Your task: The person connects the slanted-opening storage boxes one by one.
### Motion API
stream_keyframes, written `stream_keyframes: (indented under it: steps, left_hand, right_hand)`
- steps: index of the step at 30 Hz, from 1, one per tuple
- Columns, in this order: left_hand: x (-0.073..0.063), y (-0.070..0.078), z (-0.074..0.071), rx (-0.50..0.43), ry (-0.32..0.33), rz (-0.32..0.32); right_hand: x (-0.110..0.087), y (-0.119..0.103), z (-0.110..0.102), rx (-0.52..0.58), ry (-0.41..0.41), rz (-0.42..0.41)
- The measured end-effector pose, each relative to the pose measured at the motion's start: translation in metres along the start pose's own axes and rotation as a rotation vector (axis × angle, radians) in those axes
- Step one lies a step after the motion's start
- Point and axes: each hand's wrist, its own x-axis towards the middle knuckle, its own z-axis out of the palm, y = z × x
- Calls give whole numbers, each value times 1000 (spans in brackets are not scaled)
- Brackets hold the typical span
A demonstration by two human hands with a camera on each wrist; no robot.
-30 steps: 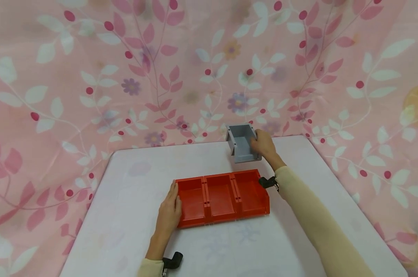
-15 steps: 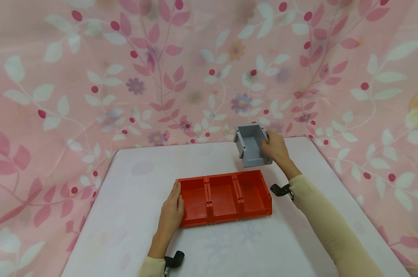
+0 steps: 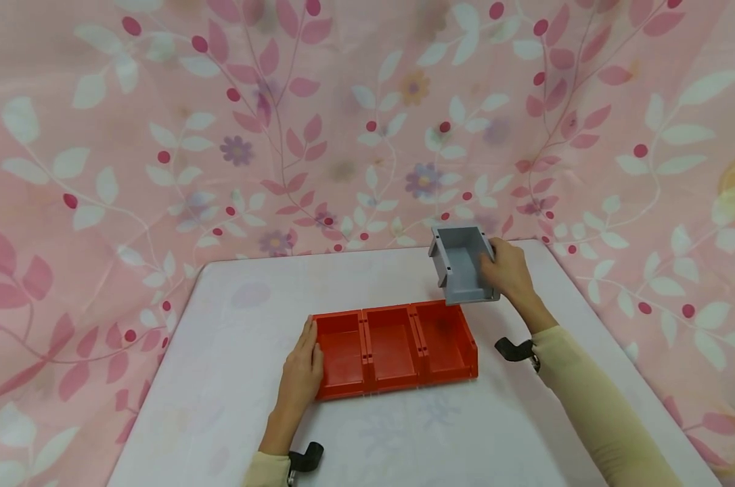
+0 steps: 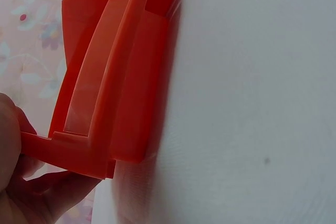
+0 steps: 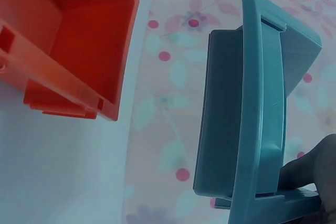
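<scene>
Three red storage bins (image 3: 393, 343) stand joined side by side on the table. My left hand (image 3: 298, 376) grips the side wall of the leftmost bin; in the left wrist view, that wall (image 4: 63, 156) passes between the thumb and fingers. Above the table, behind the right end of the red row, my right hand (image 3: 509, 272) holds a grey storage bin (image 3: 463, 262) by its right wall, thumb inside. The right wrist view shows the grey bin (image 5: 252, 114) raised and apart from the nearest red bin (image 5: 89, 40). Some right fingers are hidden behind its wall.
A white cloth covers the table (image 3: 221, 379), whose back edge meets a pink floral curtain (image 3: 343, 135). Black camera mounts sit on both wrists, the right mount (image 3: 514, 350) just right of the red row.
My right hand has carried the grey bin to the right and a little nearer, toward the right end of the red row. My left hand stays on the red bins.
</scene>
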Motion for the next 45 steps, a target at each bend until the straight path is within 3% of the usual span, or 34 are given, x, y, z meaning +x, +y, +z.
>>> stream_keyframes:
  steps: [11, 29, 45]
  left_hand:
    - [-2, -2, -6, 0, -8, -11]
    - [-3, -11, -10, -13, -107, -29]
    - [-2, -13, -7, -48, -47, -23]
  right_hand:
    - [-22, 4, -13, -6, 9, 15]
    - [-60, 24, -29, -55, -5, 42]
    - [-83, 46, -19, -49, -35, 59]
